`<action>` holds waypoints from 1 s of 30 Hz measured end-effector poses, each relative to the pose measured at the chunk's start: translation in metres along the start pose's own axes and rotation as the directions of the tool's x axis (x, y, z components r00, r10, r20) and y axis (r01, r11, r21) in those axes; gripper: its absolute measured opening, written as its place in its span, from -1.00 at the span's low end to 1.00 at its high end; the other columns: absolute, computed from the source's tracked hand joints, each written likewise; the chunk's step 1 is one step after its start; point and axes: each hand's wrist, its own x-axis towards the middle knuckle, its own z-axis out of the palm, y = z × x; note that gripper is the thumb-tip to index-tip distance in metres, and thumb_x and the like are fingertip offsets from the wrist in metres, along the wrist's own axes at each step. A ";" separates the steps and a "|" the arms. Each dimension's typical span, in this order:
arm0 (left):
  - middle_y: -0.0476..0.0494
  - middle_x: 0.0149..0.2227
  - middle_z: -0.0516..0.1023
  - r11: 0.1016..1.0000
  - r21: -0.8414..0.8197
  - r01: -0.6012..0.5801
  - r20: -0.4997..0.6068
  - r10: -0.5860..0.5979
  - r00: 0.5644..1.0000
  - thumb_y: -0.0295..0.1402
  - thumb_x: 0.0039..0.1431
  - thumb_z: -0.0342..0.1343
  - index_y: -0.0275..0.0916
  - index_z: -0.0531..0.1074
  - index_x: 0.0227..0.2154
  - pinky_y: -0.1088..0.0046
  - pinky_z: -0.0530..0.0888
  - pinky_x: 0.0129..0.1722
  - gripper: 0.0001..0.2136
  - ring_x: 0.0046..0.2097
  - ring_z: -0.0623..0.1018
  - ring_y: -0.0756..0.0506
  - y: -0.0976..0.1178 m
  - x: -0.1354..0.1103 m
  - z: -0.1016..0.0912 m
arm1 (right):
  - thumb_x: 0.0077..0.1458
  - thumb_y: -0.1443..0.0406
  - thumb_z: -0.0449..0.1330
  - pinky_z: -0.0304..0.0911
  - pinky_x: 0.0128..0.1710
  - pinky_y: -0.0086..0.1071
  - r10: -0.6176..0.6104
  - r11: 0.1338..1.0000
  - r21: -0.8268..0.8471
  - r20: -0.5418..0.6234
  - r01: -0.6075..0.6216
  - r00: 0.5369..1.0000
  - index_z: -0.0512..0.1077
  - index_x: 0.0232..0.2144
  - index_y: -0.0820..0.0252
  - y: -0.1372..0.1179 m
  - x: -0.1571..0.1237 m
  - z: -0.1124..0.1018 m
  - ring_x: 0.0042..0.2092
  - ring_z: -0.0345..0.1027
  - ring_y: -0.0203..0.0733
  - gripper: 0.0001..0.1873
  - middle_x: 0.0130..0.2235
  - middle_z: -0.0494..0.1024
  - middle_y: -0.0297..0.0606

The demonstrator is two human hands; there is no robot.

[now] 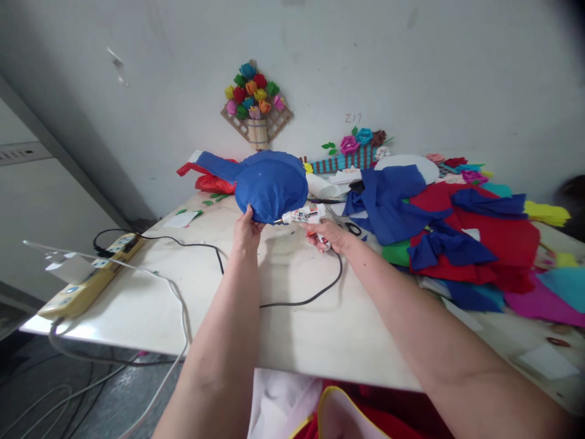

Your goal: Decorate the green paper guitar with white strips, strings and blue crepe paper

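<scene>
My left hand (247, 230) pinches the lower edge of a round disc covered in blue crepe paper (270, 185), held upright above the table. My right hand (329, 235) is wrapped round the grip of a hot glue gun (305, 215). The gun's nozzle points left and touches the disc's lower right rim. A black cord (315, 294) runs from the gun down across the white table (320, 329).
A heap of blue, red, green and purple crepe paper (461, 238) covers the table's right side. A yellow power strip (86, 280) with cables lies at the left edge. Paper flower crafts (256, 100) hang on the wall, more stand at the back. Scissors (353, 228) lie near my right hand.
</scene>
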 end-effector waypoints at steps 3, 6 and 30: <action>-0.09 -0.53 0.51 1.000 -0.015 0.017 -0.005 -0.017 1.000 -0.43 0.06 0.07 -0.31 0.39 -0.40 0.44 0.50 -0.29 -0.93 -0.44 0.54 -0.02 0.000 0.000 0.000 | -0.18 0.08 0.25 0.07 -0.83 -0.53 -0.003 1.000 0.002 -0.004 0.003 1.000 0.30 -0.60 0.28 -0.002 -0.001 0.001 -0.79 0.01 -0.48 -0.63 -0.72 0.35 -0.38; -0.07 -0.54 0.51 0.999 -0.025 0.024 -0.012 -0.024 1.000 -0.44 0.07 0.06 -0.31 0.38 -0.41 0.44 0.50 -0.30 -0.95 -0.46 0.53 -0.01 0.000 0.000 0.001 | -0.19 0.09 0.26 0.07 -0.84 -0.53 0.003 1.000 -0.014 -0.010 -0.003 1.000 0.30 -0.60 0.28 -0.004 -0.003 0.001 -0.79 0.01 -0.48 -0.64 -0.72 0.34 -0.39; -0.08 -0.54 0.51 0.999 0.040 -0.021 -0.004 0.021 1.000 -0.39 0.03 0.10 -0.31 0.38 -0.40 0.45 0.49 -0.31 -0.90 -0.45 0.53 -0.02 -0.001 -0.002 0.001 | -0.18 0.09 0.25 0.05 -0.85 -0.54 -0.053 0.998 -0.036 -0.037 0.052 0.998 0.30 -0.62 0.28 0.000 -0.001 0.000 -0.80 0.02 -0.47 -0.64 -0.73 0.34 -0.39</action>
